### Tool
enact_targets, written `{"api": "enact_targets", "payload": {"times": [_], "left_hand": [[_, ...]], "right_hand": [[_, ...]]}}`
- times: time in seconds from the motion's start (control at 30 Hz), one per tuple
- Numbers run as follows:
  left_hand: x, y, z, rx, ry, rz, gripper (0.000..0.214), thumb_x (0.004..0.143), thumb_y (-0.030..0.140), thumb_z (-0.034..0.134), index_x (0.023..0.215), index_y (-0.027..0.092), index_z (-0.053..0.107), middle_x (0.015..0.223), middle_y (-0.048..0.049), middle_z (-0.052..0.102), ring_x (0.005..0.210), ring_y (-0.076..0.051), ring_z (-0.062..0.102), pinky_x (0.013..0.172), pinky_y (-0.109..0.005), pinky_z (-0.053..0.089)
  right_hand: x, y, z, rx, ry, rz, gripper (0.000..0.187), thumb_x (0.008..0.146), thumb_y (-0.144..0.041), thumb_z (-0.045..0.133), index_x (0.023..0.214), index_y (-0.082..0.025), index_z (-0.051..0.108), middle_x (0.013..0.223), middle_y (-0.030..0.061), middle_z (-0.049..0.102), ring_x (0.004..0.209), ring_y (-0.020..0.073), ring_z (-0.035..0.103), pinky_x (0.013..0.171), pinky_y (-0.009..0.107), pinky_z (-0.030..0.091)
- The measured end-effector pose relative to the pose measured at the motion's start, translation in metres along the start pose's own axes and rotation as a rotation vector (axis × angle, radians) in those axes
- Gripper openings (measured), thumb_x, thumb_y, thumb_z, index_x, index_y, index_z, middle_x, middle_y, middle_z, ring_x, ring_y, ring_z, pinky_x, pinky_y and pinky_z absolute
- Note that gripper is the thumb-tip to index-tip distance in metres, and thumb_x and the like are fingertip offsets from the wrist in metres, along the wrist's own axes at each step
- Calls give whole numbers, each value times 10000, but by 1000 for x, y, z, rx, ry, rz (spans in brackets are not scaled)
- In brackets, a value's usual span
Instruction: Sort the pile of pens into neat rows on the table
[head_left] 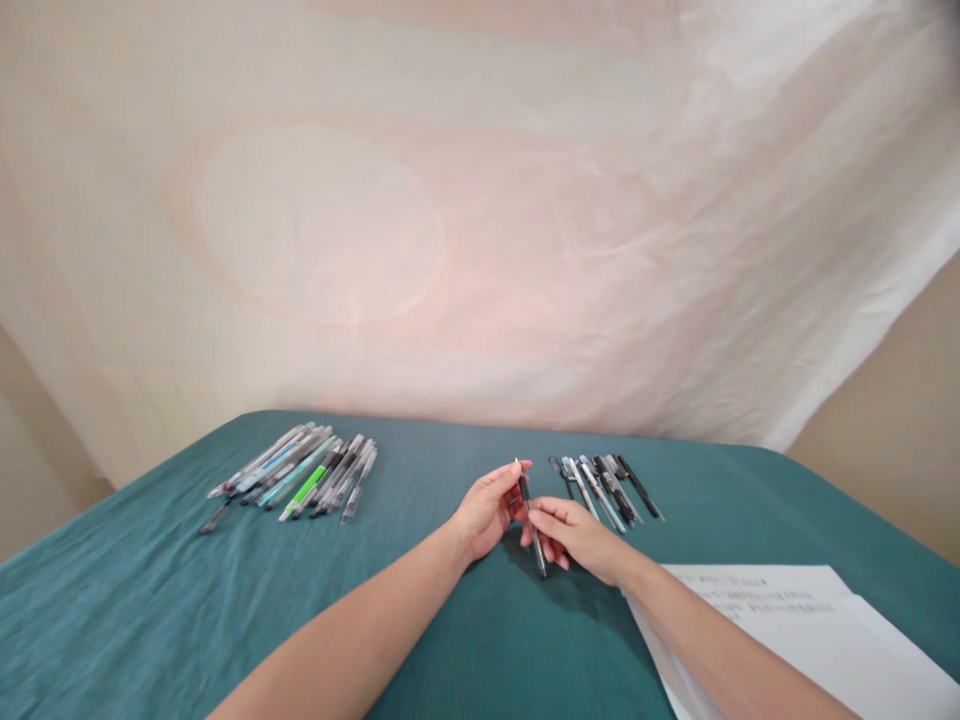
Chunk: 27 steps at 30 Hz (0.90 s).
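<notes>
Both my hands meet over the middle of the teal tablecloth (150, 620) and hold one dark pen (538, 552). My left hand (486, 512) pinches the pen's upper end between thumb and fingers. My right hand (576, 535) grips the lower part, fingers curled round the barrel, with the tip pointing down toward the cloth. A row of several pens (300, 478), clear, grey and one green, lies to the left. A smaller group of dark and silver pens (606, 485) lies just behind my right hand.
White printed sheets of paper (810, 640) lie at the right front, partly under my right forearm. A pale draped sheet (480, 220) hangs behind the table as a backdrop. The table's far edge runs just behind both pen groups.
</notes>
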<state>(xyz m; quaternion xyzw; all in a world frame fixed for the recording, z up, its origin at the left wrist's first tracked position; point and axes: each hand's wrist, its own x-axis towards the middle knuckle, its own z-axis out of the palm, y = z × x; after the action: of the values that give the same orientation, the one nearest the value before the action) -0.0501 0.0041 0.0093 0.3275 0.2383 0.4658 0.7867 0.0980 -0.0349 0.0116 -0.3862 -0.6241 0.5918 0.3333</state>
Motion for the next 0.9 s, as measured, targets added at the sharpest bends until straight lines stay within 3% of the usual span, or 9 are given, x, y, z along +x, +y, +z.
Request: {"api": "enact_targets", "payload": {"times": [0.2, 0.53, 0.9], "left_hand": [[1, -1, -2, -1, 13, 24, 290, 705, 292, 635, 953, 142, 621, 746, -33, 595, 629, -84, 534, 615, -213, 412], [0, -3, -3, -1, 15, 25, 287, 697, 302, 640, 934, 141, 626, 708, -29, 587, 580, -86, 516, 536, -210, 385], [3, -1, -6, -36, 74, 46, 285, 683, 291, 657, 927, 147, 631, 757, -39, 615, 641, -85, 544, 627, -211, 411]], "right_hand": [[2, 6, -1, -1, 70, 15, 296, 749, -447, 548, 767, -161, 476, 658, -19, 576, 396, 24, 391, 333, 136, 300], [-2, 3, 4, -48, 68, -15, 325, 817, -465, 424, 809, -156, 526, 694, 2, 585, 417, 36, 415, 326, 138, 303], [1, 9, 3, -72, 130, 7, 309, 746, -469, 534, 760, -166, 478, 640, -28, 550, 403, 29, 397, 327, 130, 302]]}}
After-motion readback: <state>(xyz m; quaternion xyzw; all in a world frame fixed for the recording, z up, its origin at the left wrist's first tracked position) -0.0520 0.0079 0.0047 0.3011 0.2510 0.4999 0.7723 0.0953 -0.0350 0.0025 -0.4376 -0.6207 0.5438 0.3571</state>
